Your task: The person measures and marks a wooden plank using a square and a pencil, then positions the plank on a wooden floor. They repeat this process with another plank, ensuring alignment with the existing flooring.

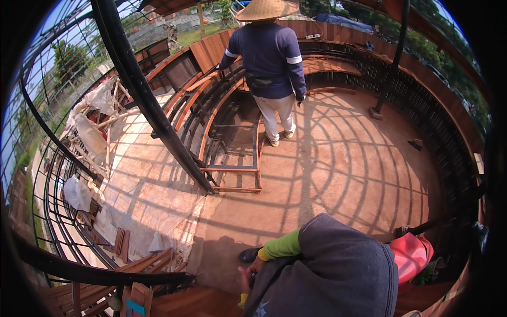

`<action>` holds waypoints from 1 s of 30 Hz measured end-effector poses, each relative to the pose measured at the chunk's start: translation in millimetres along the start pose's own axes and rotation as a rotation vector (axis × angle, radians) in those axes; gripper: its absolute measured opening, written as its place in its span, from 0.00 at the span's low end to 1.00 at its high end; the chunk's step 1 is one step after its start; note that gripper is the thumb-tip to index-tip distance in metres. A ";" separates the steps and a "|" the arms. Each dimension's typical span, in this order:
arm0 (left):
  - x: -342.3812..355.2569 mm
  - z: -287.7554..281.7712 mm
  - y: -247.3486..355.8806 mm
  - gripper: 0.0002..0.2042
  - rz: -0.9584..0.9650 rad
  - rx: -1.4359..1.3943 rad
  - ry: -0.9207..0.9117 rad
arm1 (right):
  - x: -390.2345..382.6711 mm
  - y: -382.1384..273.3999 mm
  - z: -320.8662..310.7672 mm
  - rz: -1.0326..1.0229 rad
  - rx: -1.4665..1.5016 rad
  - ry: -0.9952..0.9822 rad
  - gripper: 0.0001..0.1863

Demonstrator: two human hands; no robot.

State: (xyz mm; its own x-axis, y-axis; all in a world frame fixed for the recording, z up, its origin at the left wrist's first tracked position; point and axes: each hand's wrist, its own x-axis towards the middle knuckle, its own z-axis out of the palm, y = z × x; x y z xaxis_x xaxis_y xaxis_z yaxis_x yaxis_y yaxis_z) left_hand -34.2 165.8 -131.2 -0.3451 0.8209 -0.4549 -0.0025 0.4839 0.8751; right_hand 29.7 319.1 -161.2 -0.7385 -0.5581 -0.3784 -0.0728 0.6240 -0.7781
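Neither my left hand nor my right hand shows in the head view, nor do my forearms. Closest to me, a co-worker in a dark grey shirt (343,259) bends low at the lower right. A green sleeve with a yellow cuff (280,246) reaches out from that shirt. The co-worker's hands (248,276) meet near a black shoe (249,255); whether they hold anything I cannot make out. Red cloth (409,256) shows behind the grey shirt. Farther off, a second person in a dark blue top (266,55) and a woven hat (268,9) stands facing away, beside a curved bench frame (257,169).
A slanting black post (140,90) rises left of the bench frame. Wooden planks (158,261) lie at the lower left, near a board with teal tape (138,301). Plastic sheeting (92,134) and loose timber line the left. A curved slatted wall (422,127) with wooden seating (330,65) bounds the right.
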 end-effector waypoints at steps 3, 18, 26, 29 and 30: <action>-5.2 -1.0 -5.8 0.31 -0.003 0.053 0.031 | 4.8 -1.8 1.5 0.001 -0.013 -0.003 0.18; -16.0 -3.2 -34.0 0.26 0.029 0.128 0.047 | -52.4 -5.9 -18.5 0.441 0.255 0.409 0.14; -17.1 4.1 -46.7 0.21 0.125 0.094 -0.001 | -98.6 6.7 2.7 0.685 0.011 0.456 0.15; -22.8 2.2 -65.3 0.19 0.185 0.042 0.007 | -101.0 23.5 14.1 0.640 0.021 0.473 0.15; -23.5 -1.9 -65.2 0.19 0.181 0.026 0.029 | -100.6 28.8 12.7 0.613 0.029 0.456 0.15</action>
State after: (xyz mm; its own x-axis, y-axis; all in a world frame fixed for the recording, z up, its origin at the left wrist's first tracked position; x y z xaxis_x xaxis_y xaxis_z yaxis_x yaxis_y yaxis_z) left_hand -27.8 114.4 -177.2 -0.3651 0.8862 -0.2852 0.0867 0.3373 0.9374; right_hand 110.4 386.2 -151.9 -0.8453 0.1684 -0.5071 0.4521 0.7312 -0.5109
